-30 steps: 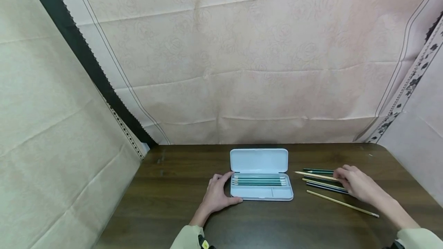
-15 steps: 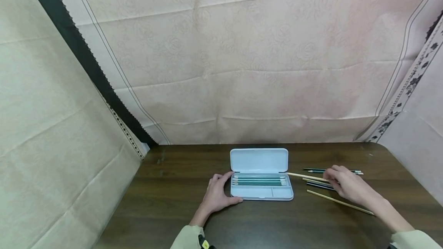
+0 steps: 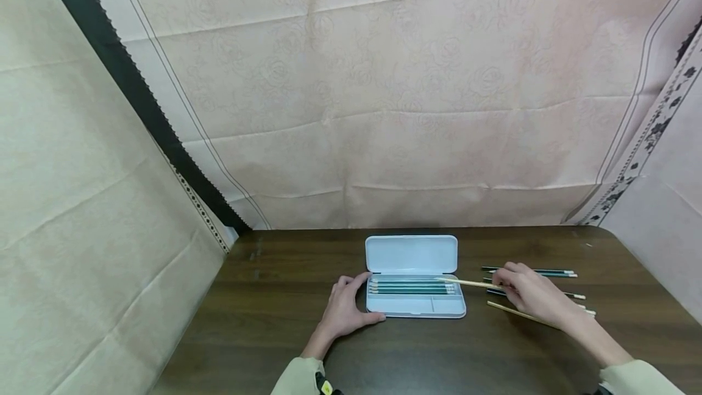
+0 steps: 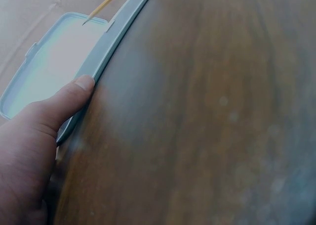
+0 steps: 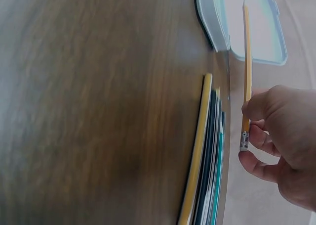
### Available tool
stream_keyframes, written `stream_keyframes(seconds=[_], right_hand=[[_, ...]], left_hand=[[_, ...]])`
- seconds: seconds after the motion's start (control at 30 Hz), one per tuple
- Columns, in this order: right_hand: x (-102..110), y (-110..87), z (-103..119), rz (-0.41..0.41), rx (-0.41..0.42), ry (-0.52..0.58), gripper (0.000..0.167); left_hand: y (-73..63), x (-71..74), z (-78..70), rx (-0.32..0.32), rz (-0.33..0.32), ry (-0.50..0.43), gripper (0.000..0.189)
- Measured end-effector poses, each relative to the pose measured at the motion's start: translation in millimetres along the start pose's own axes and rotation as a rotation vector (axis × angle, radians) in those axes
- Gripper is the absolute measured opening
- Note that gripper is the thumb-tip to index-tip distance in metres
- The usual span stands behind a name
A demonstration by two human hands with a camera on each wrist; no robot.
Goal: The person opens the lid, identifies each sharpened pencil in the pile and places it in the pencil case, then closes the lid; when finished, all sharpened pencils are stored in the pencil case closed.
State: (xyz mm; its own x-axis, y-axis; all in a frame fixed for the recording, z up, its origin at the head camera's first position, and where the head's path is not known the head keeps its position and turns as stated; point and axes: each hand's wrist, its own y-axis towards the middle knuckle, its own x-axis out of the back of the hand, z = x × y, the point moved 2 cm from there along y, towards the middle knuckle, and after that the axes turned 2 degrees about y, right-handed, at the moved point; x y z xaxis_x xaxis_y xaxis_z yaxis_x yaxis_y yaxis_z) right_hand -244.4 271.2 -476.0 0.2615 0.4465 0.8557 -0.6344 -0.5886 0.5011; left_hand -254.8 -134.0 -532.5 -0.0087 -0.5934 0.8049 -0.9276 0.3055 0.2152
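The right hand (image 3: pixel 523 292) pinches the thin yellow wooden pencil (image 5: pixel 248 52) near its eraser (image 5: pixel 244 147) — a good spot, since it's likely light and stiff. It pokes over the pale-blue plastic-looking box (image 3: pixel 400 305) the left hand (image 3: pixel 345 308) grips.

From above the near side, the head view looks forward and down across the table (image 3: pixel 263 322). Close up, the left wrist view faces right past the left hand (image 4: pixel 32 141), the right wrist view left; both share the case (image 3: pixel 411 255) and a pencil (image 5: pixel 248 52).
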Motion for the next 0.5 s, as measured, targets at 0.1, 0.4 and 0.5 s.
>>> stream_keyframes(seconds=[0.1,0.4,0.5], right_hand=[[-3.3,4.4,3.0,-0.003,0.013,0.003,0.031],[-11.1,16.1,12.5,0.05,-0.048,0.033,0.032],[-14.3,20.1,15.0,0.054,-0.048,0.039,0.032]], left_hand=[[0.2,-0.8,0.3,0.007,0.004,0.002,0.092],[1.1,-1.8,-0.1,0.004,0.001,0.003,0.092],[0.8,-1.8,0.7,0.006,-0.002,0.003,0.092]])
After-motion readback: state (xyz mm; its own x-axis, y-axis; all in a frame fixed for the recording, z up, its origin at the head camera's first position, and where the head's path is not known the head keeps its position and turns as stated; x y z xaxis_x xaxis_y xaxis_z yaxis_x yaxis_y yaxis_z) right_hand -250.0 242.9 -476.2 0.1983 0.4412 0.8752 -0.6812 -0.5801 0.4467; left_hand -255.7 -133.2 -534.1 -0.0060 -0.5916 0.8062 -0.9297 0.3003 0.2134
